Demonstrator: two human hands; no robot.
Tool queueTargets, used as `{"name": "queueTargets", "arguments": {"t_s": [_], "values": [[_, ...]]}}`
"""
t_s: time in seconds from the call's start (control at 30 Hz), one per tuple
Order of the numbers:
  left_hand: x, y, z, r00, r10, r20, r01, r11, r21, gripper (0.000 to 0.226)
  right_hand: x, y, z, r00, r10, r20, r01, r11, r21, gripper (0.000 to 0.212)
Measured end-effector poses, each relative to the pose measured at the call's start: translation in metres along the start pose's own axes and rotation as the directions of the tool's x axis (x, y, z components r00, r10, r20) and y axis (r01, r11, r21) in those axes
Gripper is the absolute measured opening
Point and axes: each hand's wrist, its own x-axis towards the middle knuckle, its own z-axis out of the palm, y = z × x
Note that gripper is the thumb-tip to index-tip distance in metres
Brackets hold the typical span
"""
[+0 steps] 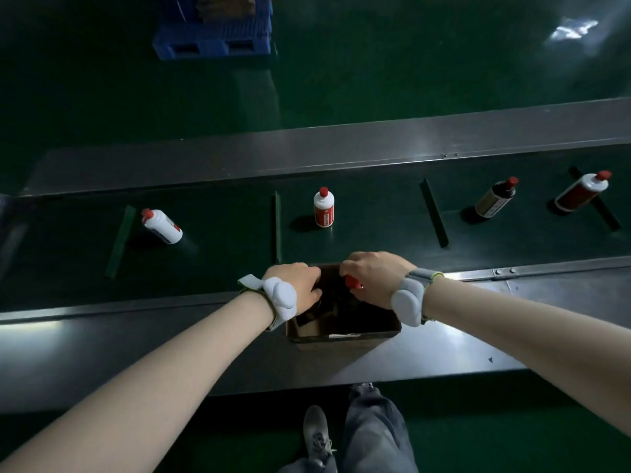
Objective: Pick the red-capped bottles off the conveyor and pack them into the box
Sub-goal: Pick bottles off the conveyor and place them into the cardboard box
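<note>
An open cardboard box (341, 331) stands on the steel ledge in front of the conveyor. My right hand (374, 276) is over the box's far right corner, closed around a red-capped bottle (352, 281) whose cap pokes out below my fingers. My left hand (302, 286) grips something dark inside the box at its far left rim; what it holds is hidden. On the green belt (222, 227) behind stand a white bottle with red label (323, 208), a white bottle (162, 226) at left, a dark brown bottle (495, 199) and a white-shouldered dark-labelled bottle (582, 192) at right, all red-capped.
Raised green cleats (433, 213) divide the belt into sections. Steel side rails (375, 141) run along both sides of the conveyor. A blue plastic pallet (211, 39) sits on the green floor beyond. My leg and shoe (317, 435) are below the ledge.
</note>
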Motion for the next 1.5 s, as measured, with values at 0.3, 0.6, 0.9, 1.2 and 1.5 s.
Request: {"name": "queueTargets", "arguments": {"t_s": [0.3,0.6,0.9,1.2,1.5], "values": [[0.033,-0.008,0.041,0.990,-0.056,0.132,0.047,0.996,0.070,0.031,0.070,0.014,0.101,0.985,0.010,0.171,0.006,0.996,-0.090,0.028],[0.054,-0.019,0.051,0.979,-0.075,0.188,0.063,0.996,0.069,0.028,0.120,0.027,0.149,0.966,-0.030,0.258,0.078,0.981,-0.178,0.038],[0.076,-0.018,0.065,0.969,-0.087,0.231,0.074,0.995,0.065,0.024,0.140,0.035,0.174,0.953,-0.037,0.299,0.091,0.981,-0.170,0.043],[0.068,-0.022,0.056,0.983,-0.067,0.173,0.058,0.997,0.058,0.021,0.126,0.029,0.159,0.970,0.061,0.237,-0.058,0.998,-0.019,0.037],[0.063,-0.008,0.004,1.000,0.014,0.019,-0.016,0.995,0.103,0.017,0.071,0.030,0.058,0.972,0.183,0.148,-0.209,0.959,0.190,0.032]]}}
